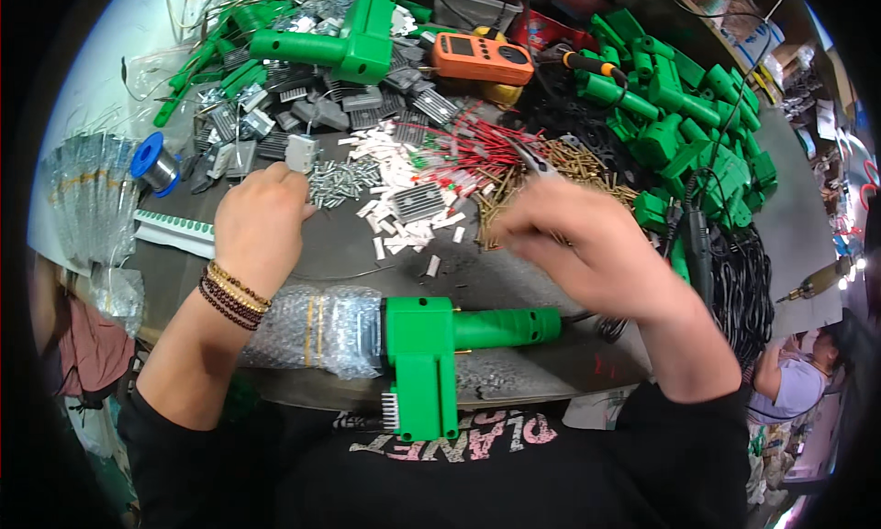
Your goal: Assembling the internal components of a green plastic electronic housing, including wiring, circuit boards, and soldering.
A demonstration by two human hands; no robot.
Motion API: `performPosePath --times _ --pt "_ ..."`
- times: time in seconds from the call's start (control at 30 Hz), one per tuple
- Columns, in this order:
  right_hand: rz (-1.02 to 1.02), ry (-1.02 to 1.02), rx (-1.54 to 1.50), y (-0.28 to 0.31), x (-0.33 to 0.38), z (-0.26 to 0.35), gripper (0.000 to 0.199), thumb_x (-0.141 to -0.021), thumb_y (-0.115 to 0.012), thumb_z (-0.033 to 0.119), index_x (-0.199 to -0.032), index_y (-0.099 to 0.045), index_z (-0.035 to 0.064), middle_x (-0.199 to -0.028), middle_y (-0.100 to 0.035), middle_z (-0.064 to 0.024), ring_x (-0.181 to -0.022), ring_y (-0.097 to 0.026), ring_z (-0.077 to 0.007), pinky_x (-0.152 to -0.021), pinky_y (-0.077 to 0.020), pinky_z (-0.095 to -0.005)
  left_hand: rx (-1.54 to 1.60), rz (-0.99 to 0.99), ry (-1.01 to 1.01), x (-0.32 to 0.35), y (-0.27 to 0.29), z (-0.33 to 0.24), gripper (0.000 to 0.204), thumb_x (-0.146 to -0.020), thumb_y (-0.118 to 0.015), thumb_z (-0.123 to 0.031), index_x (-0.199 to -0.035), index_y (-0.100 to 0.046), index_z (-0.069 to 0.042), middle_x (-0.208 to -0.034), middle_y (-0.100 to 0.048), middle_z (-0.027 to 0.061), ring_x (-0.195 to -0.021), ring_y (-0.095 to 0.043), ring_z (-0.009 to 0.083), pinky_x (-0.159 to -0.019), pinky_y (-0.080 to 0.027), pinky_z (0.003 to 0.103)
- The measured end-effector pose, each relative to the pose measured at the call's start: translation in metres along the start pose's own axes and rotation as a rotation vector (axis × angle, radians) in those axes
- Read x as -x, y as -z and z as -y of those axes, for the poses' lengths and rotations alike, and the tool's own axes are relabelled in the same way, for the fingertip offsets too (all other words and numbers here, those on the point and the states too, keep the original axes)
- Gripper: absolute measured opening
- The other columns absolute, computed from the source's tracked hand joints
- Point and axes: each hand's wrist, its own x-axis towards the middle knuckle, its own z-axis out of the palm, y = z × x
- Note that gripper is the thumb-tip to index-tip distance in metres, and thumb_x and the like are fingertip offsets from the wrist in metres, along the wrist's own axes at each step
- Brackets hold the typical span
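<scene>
Screws (335,182) lay heaped on the dark workbench (514,286), touched by the left hand (262,219).
That hand's fingers were curled together at the heap's edge; the right hand (587,245) was blurred near brass pins (500,203), its grip unclear; a green tool (440,345) lay nearer.

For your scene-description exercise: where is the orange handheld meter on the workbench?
In the head view, the orange meter lies at the far, upper-centre part of the bench, right of the green plastic tool body and above the red wires.
</scene>
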Motion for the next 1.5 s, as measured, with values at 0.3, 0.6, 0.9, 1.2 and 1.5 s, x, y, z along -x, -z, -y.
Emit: performPosePath --times 0.3,0.6,0.9,1.2,1.5 --pt "-0.311 -0.111 -0.008 -0.051 0.105 0.008 0.021 -0.074 -0.081 0.004 -0.09 -0.069 0.0066 -0.099 -0.067 -0.0069 -0.092 -0.063 -0.027 -0.08 -0.0496 -0.037 0.066 -0.001 -0.041 -0.007 0.004 -0.007 0.016 -0.084 -0.068 -0.005 -0.096 -0.057 -0.005 -0.092 -0.06 0.0138 -0.084 -0.062 0.037 -0.072 -0.05 0.043" --pt "-0.375 -0.008 0.039 -0.05 0.116 0.0 0.023 -0.07 -0.085 0.006 -0.09 -0.072 0.0038 -0.101 -0.072 -0.0111 -0.089 -0.07 -0.0289 -0.079 -0.0547 -0.0364 0.944 0.225 -0.372 0.004 0.039 -0.073 0.015 -0.087 -0.069 -0.005 -0.102 -0.068 -0.001 -0.088 -0.068 0.0128 -0.083 -0.066 0.0214 -0.074 -0.052 0.032" --pt "-0.357 -0.228 -0.064 -0.047 0.096 0.0 0.015 -0.078 -0.081 0.006 -0.09 -0.072 0.0031 -0.091 -0.073 -0.0096 -0.081 -0.071 -0.0235 -0.072 -0.0556 -0.0314 0.84 0.267 -0.312 0.007 0.042 -0.071 0.01 -0.085 -0.071 -0.011 -0.091 -0.071 -0.002 -0.082 -0.07 0.0129 -0.075 -0.068 0.0292 -0.069 -0.053 0.035" --pt "-0.342 -0.118 0.073 -0.041 0.101 0.003 0.027 -0.074 -0.084 0.013 -0.098 -0.073 0.0061 -0.103 -0.072 -0.0104 -0.088 -0.069 -0.0284 -0.075 -0.0553 -0.0358 0.884 0.247 -0.336 0.009 0.038 -0.073 0.007 -0.083 -0.069 -0.007 -0.086 -0.072 -0.001 -0.083 -0.072 0.0134 -0.076 -0.069 0.0306 -0.07 -0.055 0.037" --pt "-0.413 0.055 0.225 -0.053 0.117 -0.004 0.026 -0.069 -0.084 0.011 -0.092 -0.071 0.0087 -0.105 -0.071 -0.0092 -0.09 -0.068 -0.027 -0.074 -0.0539 -0.0359 0.732 0.175 -0.334 0.01 0.041 -0.087 0.012 -0.083 -0.067 -0.007 -0.092 -0.072 0.0 -0.089 -0.072 0.0168 -0.083 -0.069 0.0341 -0.078 -0.055 0.04"
